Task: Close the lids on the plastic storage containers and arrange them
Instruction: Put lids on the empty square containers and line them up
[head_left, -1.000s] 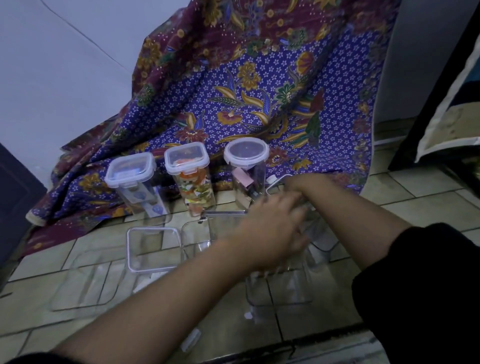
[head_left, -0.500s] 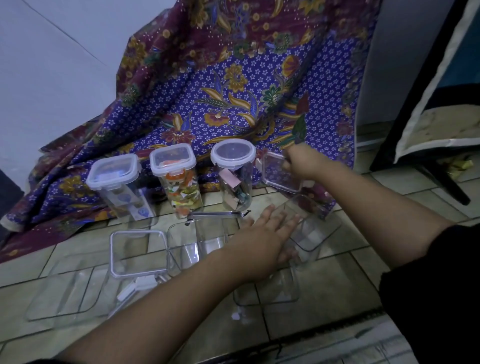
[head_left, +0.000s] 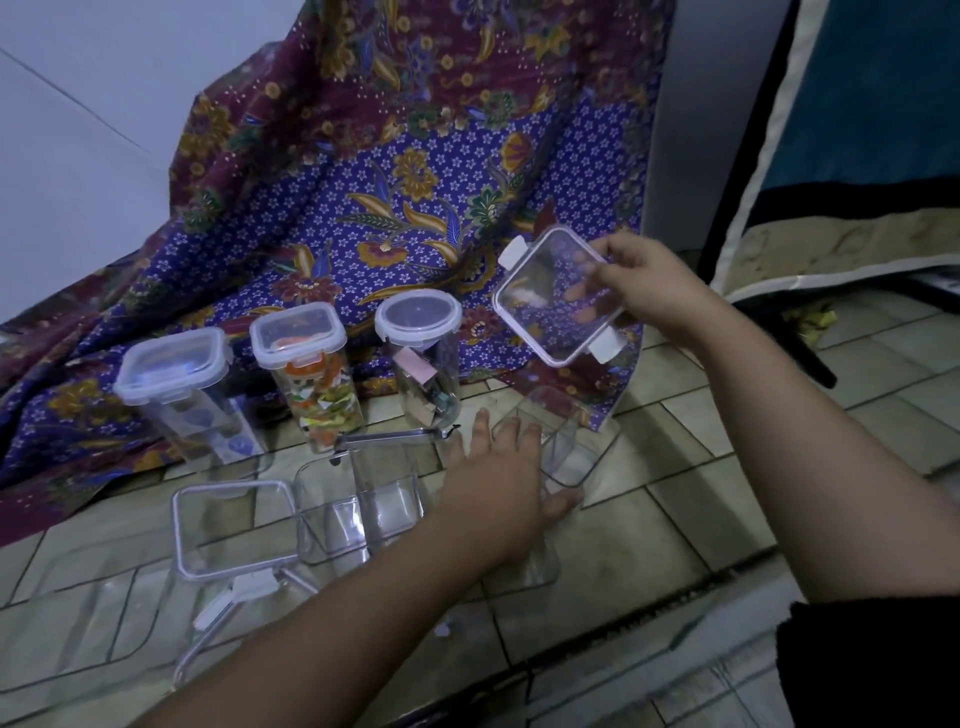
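Here, the right hand (head_left: 649, 291) holds a square lid (head_left: 556, 299) in the air just right of the round jar (head_left: 420, 353). Its thumb is on top and its fingers are curled under the lid's right edge, showing through the clear plastic. The lid is tilted with its face toward the camera. Its two white latches sit on opposite sides, so that axis runs from upper left, over the cloth (head_left: 363, 208), down to lower right. In front of the round jar and a little right, the left hand (head_left: 498, 478) rests with straight, spread fingers on an empty box (head_left: 569, 452) on the floor (head_left: 701, 493), gripping nothing. The box looks tipped, with its long axis running away from the person toward the cloth, though the clear walls make this hard to read. Left of the round jar, upright in the same row, stand the middle jar (head_left: 311, 374) with colourful bits and the left jar (head_left: 176, 384), both lidded. In front of those lie a loose lid (head_left: 234, 525) and a second box (head_left: 363, 499).
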